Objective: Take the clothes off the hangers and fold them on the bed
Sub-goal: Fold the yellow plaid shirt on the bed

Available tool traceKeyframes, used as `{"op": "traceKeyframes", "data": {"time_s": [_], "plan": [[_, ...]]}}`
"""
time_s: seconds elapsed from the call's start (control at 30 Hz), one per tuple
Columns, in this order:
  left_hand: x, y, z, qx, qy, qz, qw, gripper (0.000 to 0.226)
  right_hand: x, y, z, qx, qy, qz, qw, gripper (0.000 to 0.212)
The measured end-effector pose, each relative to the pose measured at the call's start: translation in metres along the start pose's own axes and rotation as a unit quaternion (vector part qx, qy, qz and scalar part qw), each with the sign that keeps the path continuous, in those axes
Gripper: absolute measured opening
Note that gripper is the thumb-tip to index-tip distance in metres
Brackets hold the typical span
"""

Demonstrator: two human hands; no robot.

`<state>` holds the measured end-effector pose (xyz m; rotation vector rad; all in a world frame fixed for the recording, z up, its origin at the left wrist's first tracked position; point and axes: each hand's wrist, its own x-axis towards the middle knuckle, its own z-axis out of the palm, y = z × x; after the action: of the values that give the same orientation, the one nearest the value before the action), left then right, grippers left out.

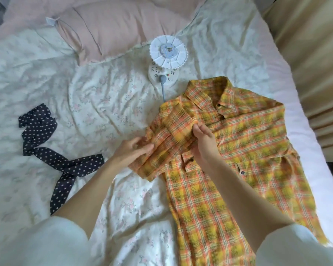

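The left hand (132,150) pinches the cuff end of the plaid shirt's sleeve (161,148), thumb and fingers curled round the bunched cloth near the shirt's left edge. To its left, well apart on the floral bedspread (96,104), lies a dark polka-dot ribbon (46,143) that neither hand touches. Further up the bed a small white lamp (168,54) rests on its side, its cord running toward the shirt's collar, with a pink pillow (112,29) behind it.

The right hand (204,139) grips the same sleeve higher up, near the chest, fingertips nipping a fold of fabric. The plaid shirt (248,150) itself lies flat and face up on the right half of the bed, collar away from the person, hem toward them (no hanger is in view, so that part looks finished for this garment).

The relation that matters: the sleeve lies slantwise between the two hands, across the shirt's left side, while the body's long axis runs from collar to hem. My reading is that the sleeve is being folded inward over the front; the left hand, at the free end, is the one placed to carry it across toward the button line.
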<state>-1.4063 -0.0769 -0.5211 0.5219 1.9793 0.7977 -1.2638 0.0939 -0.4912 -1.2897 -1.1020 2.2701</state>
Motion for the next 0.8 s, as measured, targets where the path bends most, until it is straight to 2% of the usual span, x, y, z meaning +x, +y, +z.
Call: {"op": "traceKeyframes", "data": {"time_s": [0.1, 0.17, 0.2, 0.27, 0.37, 0.43, 0.5, 0.67, 0.8], "plan": [[0.006, 0.015, 0.007, 0.057, -0.054, 0.011, 0.997, 0.087, 0.005, -0.033, -0.024, 0.074, 0.056, -0.041, 0.995, 0.013], [0.011, 0.028, 0.014, 0.151, -0.08, 0.035, 0.985, 0.098, 0.008, -0.052, -0.042, 0.104, 0.094, -0.055, 0.989, 0.017], [0.013, 0.039, 0.019, 0.203, -0.077, 0.058, 0.974, 0.094, 0.009, -0.062, -0.052, 0.117, 0.114, -0.059, 0.985, 0.017], [0.021, 0.059, 0.028, 0.284, -0.034, 0.106, 0.952, 0.071, 0.014, -0.078, -0.073, 0.13, 0.148, -0.062, 0.978, 0.016], [0.039, 0.084, 0.039, 0.249, 0.03, 0.128, 0.959, 0.032, 0.025, -0.093, -0.108, 0.128, 0.194, -0.068, 0.97, 0.016], [0.051, 0.104, 0.051, 0.225, 0.045, 0.121, 0.966, 0.025, 0.035, -0.101, -0.133, 0.112, 0.217, -0.08, 0.967, 0.016], [0.058, 0.118, 0.058, 0.227, 0.059, 0.134, 0.963, 0.024, 0.044, -0.104, -0.154, 0.1, 0.236, -0.085, 0.963, 0.028], [0.088, 0.145, 0.089, 0.201, 0.066, 0.162, 0.964, 0.029, 0.073, -0.112, -0.209, 0.082, 0.271, -0.086, 0.955, 0.021], [0.096, 0.125, 0.1, 0.244, 0.027, 0.108, 0.963, 0.052, 0.087, -0.088, -0.234, -0.017, 0.416, 0.0, 0.909, 0.042]]}}
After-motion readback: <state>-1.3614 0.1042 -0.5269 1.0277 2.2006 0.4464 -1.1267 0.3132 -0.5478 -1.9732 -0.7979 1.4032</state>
